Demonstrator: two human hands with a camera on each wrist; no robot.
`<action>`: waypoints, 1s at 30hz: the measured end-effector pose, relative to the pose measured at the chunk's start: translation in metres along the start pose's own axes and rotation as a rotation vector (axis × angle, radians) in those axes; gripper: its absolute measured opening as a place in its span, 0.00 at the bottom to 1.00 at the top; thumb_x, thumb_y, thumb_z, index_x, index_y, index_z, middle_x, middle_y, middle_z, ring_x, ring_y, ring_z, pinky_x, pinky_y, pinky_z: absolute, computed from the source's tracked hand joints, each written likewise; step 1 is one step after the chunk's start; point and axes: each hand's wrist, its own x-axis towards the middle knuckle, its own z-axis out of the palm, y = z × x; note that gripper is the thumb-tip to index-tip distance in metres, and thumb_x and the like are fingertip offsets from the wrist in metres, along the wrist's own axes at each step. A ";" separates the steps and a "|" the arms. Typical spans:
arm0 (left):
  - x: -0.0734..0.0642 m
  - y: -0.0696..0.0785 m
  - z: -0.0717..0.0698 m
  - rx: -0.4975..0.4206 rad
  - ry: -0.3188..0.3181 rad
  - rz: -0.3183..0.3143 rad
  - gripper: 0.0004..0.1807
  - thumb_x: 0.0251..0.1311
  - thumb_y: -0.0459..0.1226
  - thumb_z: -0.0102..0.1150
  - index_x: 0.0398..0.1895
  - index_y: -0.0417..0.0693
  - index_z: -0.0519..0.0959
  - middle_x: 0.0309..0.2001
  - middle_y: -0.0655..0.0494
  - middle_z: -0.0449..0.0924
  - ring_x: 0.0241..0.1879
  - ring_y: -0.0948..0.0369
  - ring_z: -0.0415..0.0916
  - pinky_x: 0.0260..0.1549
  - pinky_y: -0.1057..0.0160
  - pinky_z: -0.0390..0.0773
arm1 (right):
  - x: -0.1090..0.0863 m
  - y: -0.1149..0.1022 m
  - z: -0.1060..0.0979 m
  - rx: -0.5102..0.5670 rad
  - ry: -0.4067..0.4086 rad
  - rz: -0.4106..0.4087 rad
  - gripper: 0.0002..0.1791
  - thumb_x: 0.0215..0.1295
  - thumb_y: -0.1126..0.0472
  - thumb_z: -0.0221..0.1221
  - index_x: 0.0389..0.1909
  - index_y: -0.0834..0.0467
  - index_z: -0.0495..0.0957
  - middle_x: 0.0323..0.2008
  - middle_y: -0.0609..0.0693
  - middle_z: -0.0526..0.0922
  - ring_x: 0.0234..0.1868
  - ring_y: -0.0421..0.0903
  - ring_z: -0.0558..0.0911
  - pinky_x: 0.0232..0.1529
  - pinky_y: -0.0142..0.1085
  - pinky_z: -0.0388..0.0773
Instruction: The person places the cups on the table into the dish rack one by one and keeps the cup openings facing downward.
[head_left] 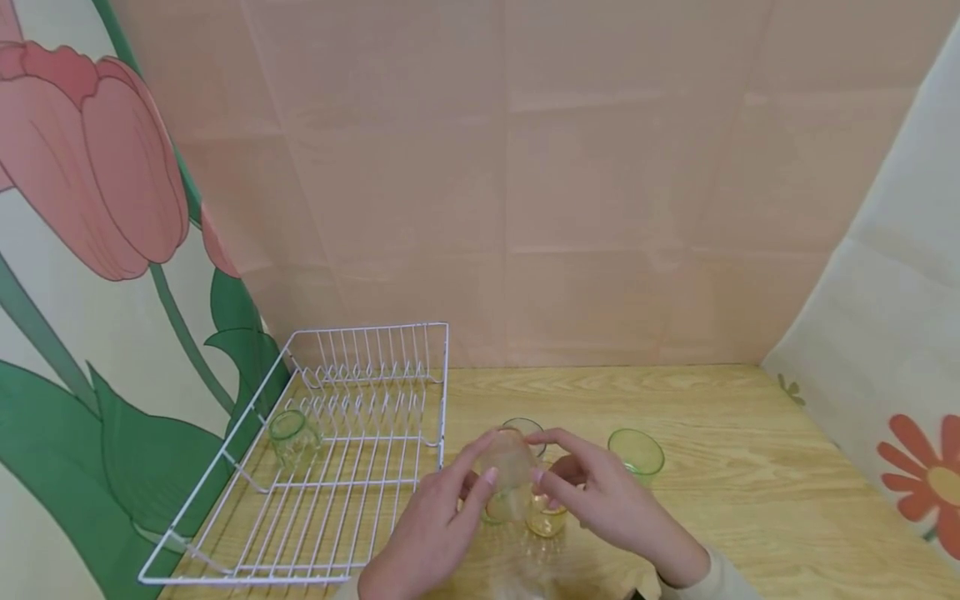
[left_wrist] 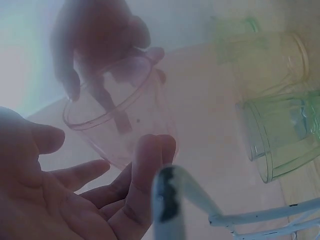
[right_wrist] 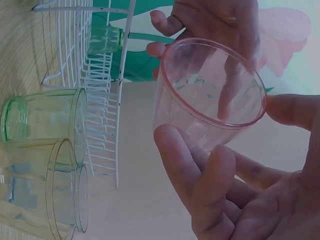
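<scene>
Both hands hold a pink-tinted drinking glass point(head_left: 510, 467) up above the table, its walls clear enough to see through. My left hand point(head_left: 435, 517) has its fingers bent around one side of the glass. On the opposite side my right hand point(head_left: 611, 496) grips it; in the right wrist view its thumb touches the rim and its fingertips point(right_wrist: 172, 145) press the wall. Below and behind the hands stand a yellow glass point(head_left: 546, 521), a green glass point(head_left: 497, 510) and a clear glass point(head_left: 534, 431), each partly covered.
A white wire dish rack point(head_left: 337, 483) stands on the left of the wood-grain table point(head_left: 750, 500). Inside it, near its left side, a green glass point(head_left: 295, 446) is placed upside down. Another green glass point(head_left: 637, 454) stands to the right of the hands. A pink cloth hangs behind.
</scene>
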 end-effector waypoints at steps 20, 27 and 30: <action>-0.001 -0.004 0.000 0.000 -0.021 -0.039 0.34 0.73 0.59 0.44 0.79 0.70 0.52 0.42 0.60 0.80 0.35 0.69 0.76 0.30 0.68 0.76 | 0.000 0.005 0.003 -0.018 -0.014 -0.004 0.24 0.70 0.57 0.60 0.65 0.53 0.70 0.38 0.48 0.86 0.32 0.40 0.84 0.24 0.37 0.81; -0.001 -0.005 0.001 -0.011 -0.010 -0.003 0.33 0.73 0.58 0.48 0.77 0.71 0.54 0.42 0.57 0.79 0.34 0.68 0.75 0.28 0.68 0.77 | 0.004 0.004 0.005 0.011 0.011 0.036 0.27 0.70 0.47 0.61 0.62 0.60 0.73 0.33 0.47 0.85 0.30 0.40 0.83 0.28 0.35 0.81; 0.000 -0.006 0.001 -0.014 -0.008 0.018 0.32 0.73 0.56 0.49 0.77 0.71 0.54 0.42 0.57 0.79 0.34 0.69 0.75 0.28 0.68 0.77 | 0.006 0.006 0.006 0.029 0.011 0.064 0.29 0.70 0.46 0.60 0.61 0.63 0.74 0.32 0.47 0.85 0.29 0.40 0.83 0.27 0.35 0.81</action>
